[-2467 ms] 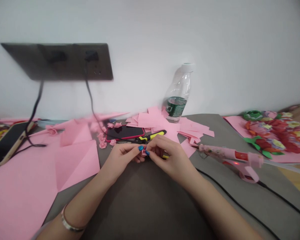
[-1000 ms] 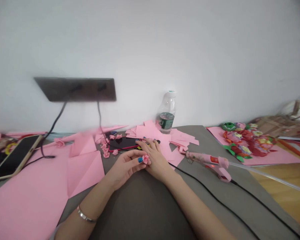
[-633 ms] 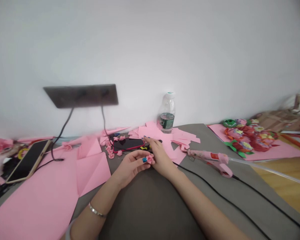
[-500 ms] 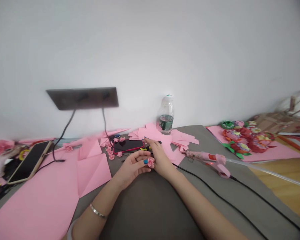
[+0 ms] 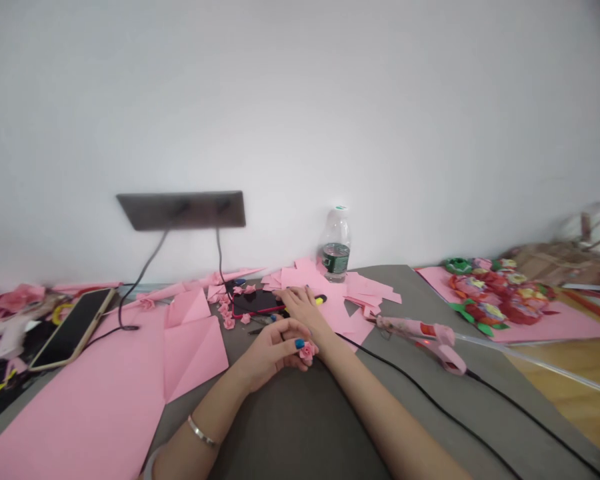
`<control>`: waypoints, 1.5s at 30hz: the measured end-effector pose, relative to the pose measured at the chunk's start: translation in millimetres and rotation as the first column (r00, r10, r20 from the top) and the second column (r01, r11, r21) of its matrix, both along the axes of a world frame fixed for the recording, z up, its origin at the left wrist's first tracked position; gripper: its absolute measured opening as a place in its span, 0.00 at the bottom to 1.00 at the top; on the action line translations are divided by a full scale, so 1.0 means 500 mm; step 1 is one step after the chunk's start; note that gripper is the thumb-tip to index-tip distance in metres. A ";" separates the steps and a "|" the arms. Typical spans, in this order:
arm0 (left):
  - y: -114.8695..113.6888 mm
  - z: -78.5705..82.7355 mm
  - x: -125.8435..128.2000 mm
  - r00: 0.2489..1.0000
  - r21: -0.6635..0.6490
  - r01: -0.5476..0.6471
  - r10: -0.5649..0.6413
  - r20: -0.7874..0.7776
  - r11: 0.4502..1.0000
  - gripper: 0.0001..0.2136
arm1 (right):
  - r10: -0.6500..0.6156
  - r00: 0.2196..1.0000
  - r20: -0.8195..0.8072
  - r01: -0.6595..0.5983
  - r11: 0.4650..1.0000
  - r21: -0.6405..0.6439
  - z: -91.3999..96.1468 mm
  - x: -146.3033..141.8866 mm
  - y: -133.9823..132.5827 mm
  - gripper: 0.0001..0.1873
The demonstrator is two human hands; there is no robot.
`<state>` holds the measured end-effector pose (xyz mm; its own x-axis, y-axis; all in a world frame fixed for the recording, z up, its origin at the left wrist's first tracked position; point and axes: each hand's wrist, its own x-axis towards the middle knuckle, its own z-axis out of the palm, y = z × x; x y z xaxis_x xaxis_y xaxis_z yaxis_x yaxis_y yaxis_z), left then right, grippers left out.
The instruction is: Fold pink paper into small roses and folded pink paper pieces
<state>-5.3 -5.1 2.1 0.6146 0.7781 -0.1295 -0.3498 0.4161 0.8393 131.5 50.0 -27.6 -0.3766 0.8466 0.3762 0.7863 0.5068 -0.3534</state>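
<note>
Our left hand [image 5: 270,358] pinches a round pink paper rose [image 5: 308,351], probably lightly to spare petals; at twelve o'clock from it our right hand [image 5: 307,316] overlaps a yellow-and-black tool [image 5: 321,300], its grip unclear.

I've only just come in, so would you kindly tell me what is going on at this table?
A person holds a small pink paper rose between the thumb and fingers of the left hand. The right hand is stretched forward by a yellow-and-black tool and a red-edged phone; whether it touches either is hard to tell. More little paper roses lie beside the phone, and a pink glue gun lies to the right, its red light showing.
</note>
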 end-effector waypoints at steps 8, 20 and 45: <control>0.004 0.042 -0.029 0.998 0.056 0.043 -0.041 -0.041 0.998 0.22 | 0.052 0.994 -0.096 -0.051 0.999 0.008 0.001 0.015 -0.016 0.21; 0.069 0.058 -0.154 0.751 0.541 -0.351 0.575 -0.325 0.764 0.10 | -0.077 0.844 -0.531 0.069 0.997 -0.034 -0.003 0.032 0.006 0.16; 0.078 0.019 -0.191 0.406 0.858 -0.012 0.787 -0.466 0.514 0.05 | -0.145 0.666 -0.732 0.087 0.989 -0.117 -0.008 0.040 0.013 0.14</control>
<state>-100.7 34.1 11.7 0.1216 0.9277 0.3529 0.6203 -0.3486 0.7027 151.3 56.7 -31.5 0.1015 0.8974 0.4294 0.3057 0.3826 -0.8719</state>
